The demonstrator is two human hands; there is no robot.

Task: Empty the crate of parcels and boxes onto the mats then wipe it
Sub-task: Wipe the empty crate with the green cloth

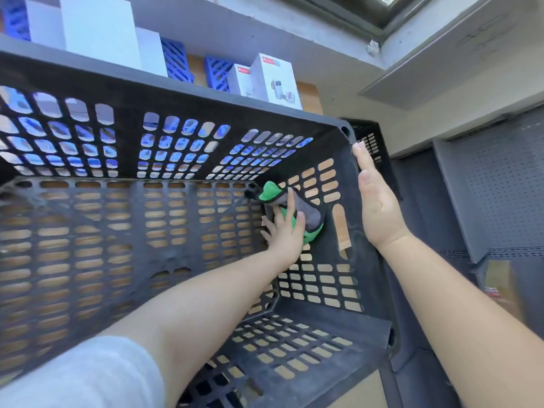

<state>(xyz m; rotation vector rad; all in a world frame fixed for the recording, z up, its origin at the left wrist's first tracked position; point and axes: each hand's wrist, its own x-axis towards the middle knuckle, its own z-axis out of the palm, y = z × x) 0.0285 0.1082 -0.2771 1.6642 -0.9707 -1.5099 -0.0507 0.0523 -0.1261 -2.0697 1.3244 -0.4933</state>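
A large dark grey slotted crate [182, 83] fills most of the view and holds no parcels. Deep inside it, my left hand [284, 231] presses a green and grey cloth [309, 216] flat against the crate's right inner wall near the far corner, fingers spread and straight. My right hand [375, 201] lies flat with straight fingers against the outside of the crate's right rim. White boxes [273, 79] stand on blue mats [216, 73] beyond the crate's far rim.
More white boxes [100, 30] stand on the blue mats at the far left. A grey perforated metal panel [500, 178] stands to the right. A window sill [441, 54] runs above it. A blurred cardboard box [500, 284] lies at the right.
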